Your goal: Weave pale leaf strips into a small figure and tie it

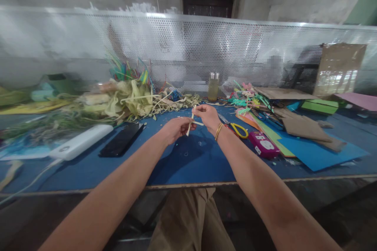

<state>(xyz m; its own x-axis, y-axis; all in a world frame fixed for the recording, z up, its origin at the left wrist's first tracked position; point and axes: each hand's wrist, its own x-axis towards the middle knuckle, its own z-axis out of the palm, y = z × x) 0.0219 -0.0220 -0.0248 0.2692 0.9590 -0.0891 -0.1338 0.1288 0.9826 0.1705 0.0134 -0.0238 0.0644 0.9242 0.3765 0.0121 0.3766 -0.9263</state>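
Note:
Pale, narrow leaf strips point(189, 129) cross each other between my two hands, above the middle of the blue table point(191, 168). My left hand point(178, 128) is closed, pinching the strips near where they cross. Thumb and forefinger of my right hand point(207, 114) grip the upper end of one strip. A gold chain bracelet point(218, 131) circles my right wrist. Just beyond that wrist lie scissors with yellow handles point(239, 130). Whether the strips are folded or knotted is too small to tell.
Left are a black phone point(121, 141), a white power strip point(82, 141) and a heap of dried husks point(129, 100). Right are a magenta box point(263, 145), coloured paper point(321, 151) and cardboard point(306, 125). A jar point(213, 86) stands before the perforated metal screen point(165, 43).

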